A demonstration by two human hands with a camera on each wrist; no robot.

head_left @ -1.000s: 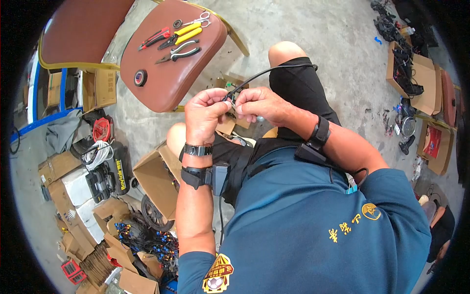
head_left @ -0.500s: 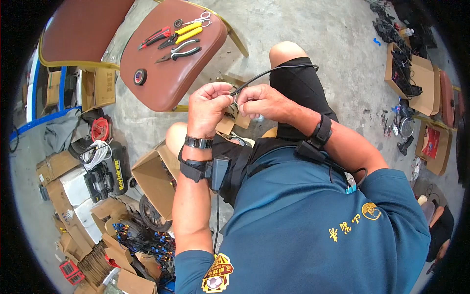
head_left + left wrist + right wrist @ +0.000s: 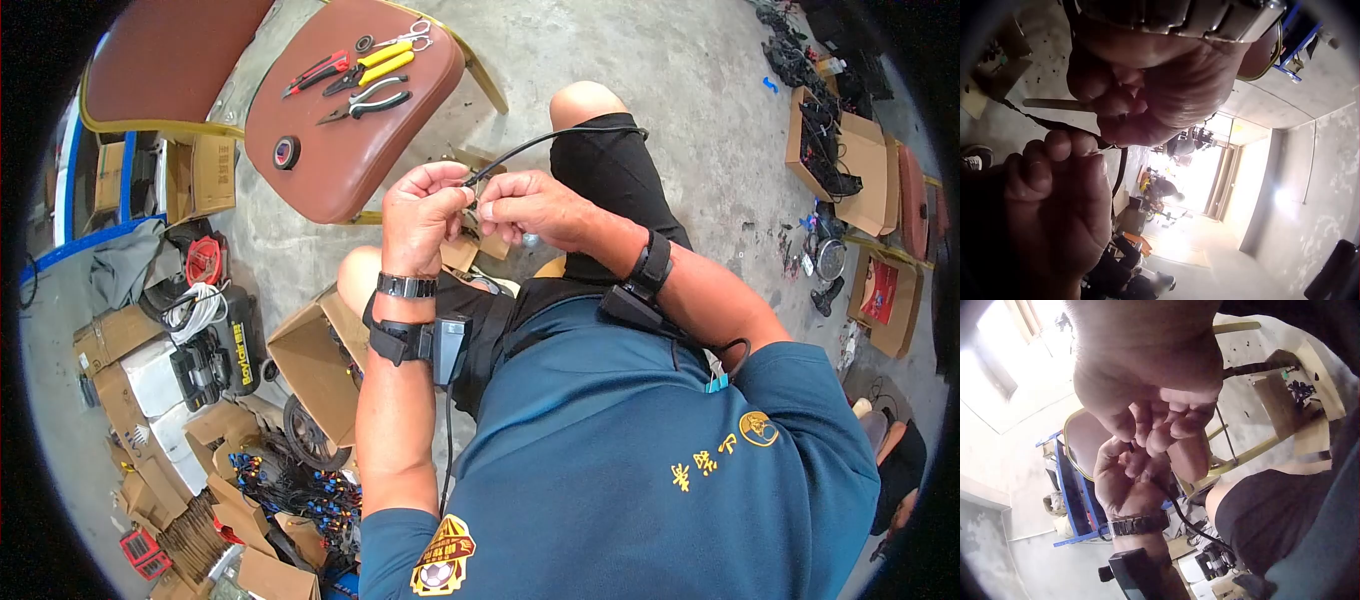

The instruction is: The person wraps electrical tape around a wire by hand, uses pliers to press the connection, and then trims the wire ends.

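Note:
In the head view my left hand (image 3: 425, 215), with a watch at its wrist, pinches the end of a black cable (image 3: 548, 140) between thumb and fingertips. Close beside it my right hand (image 3: 535, 208) pinches at the same end, its fingers curled. From there the cable arcs over the knee. The left wrist view has both sets of fingertips meeting at a thin strand, with dark cable (image 3: 1121, 172) hanging below. Dark cable (image 3: 1192, 524) also runs past the left wrist in the right wrist view. The fingers mostly hide the cable end.
On a brown chair seat (image 3: 345, 165) lie pliers (image 3: 365, 102), yellow-handled wire strippers (image 3: 380, 68), a red utility knife (image 3: 318, 74), scissors (image 3: 415, 40) and a tape roll (image 3: 286, 152). Cardboard boxes (image 3: 310, 350) and bundled wires (image 3: 295, 490) crowd the left floor; an open box (image 3: 865, 165) stands right.
Both hands have stayed together at the cable end, rising slightly in the head view. Their fingertips have shifted a little. The tools on the chair lie as before.

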